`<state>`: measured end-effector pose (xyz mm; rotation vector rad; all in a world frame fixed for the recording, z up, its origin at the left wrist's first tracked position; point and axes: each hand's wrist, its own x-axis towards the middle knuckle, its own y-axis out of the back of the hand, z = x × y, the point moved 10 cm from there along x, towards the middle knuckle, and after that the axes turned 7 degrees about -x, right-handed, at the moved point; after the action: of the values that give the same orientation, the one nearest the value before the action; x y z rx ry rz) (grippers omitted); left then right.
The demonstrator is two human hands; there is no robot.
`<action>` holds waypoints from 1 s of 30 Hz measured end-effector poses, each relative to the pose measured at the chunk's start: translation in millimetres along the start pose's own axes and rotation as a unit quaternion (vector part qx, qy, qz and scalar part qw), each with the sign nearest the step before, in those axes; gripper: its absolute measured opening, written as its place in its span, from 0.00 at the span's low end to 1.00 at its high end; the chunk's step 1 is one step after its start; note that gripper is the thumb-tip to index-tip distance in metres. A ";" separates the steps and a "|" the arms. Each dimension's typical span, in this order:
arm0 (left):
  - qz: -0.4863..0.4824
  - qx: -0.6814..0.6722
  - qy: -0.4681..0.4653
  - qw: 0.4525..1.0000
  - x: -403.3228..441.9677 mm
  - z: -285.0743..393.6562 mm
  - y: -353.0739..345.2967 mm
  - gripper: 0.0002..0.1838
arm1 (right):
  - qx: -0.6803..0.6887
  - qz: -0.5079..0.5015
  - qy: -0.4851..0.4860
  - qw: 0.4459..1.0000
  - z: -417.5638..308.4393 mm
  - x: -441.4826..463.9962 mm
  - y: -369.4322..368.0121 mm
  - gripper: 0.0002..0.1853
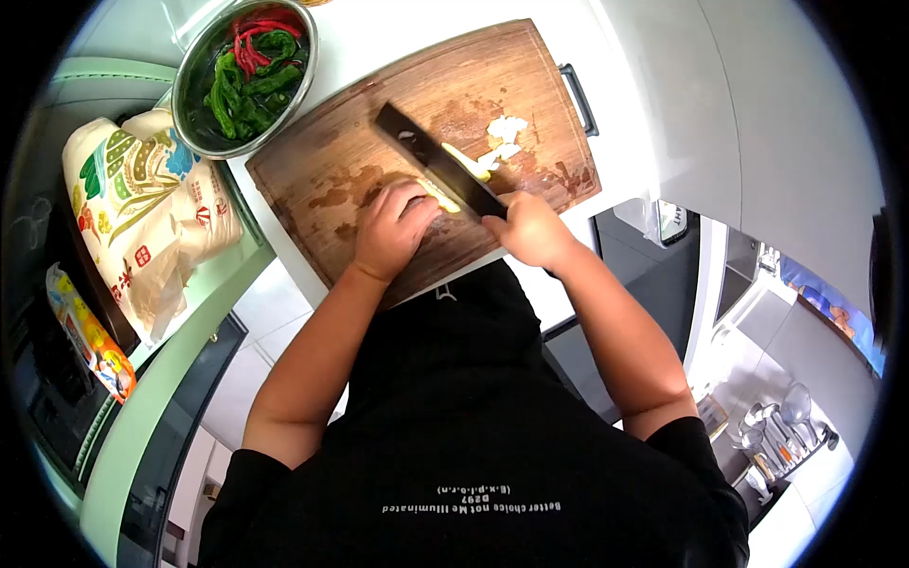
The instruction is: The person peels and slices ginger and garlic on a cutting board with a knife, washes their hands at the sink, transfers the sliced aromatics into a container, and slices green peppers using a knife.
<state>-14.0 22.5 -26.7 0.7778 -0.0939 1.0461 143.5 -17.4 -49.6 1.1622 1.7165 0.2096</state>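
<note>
Head view: arms [615,322] reach over cutting board [327,147]
Left hand [390,232]: fingers curled on yellow food [441,197]
Right hand [532,230]: fingers gripping knife [434,157]

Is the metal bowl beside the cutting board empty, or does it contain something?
Not empty: red peppers and green peppers lie inside the metal bowl, with some inner wall bare.

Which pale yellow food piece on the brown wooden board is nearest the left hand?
The elongated pale yellow piece beside the left hand. It lies on that hand's side of the dark, broad knife blade; the other pale pieces lie beyond it.
</note>
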 end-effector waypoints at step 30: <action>-0.023 0.044 0.013 0.999 -3.4 -2.0 -1.7 0.11 | -0.173 0.004 -0.079 0.982 -12.7 -53.4 -18.5 0.16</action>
<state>-14.9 20.7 -30.5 0.8421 -0.0062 1.0213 123.6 -63.7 -20.9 0.9044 1.4659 0.3934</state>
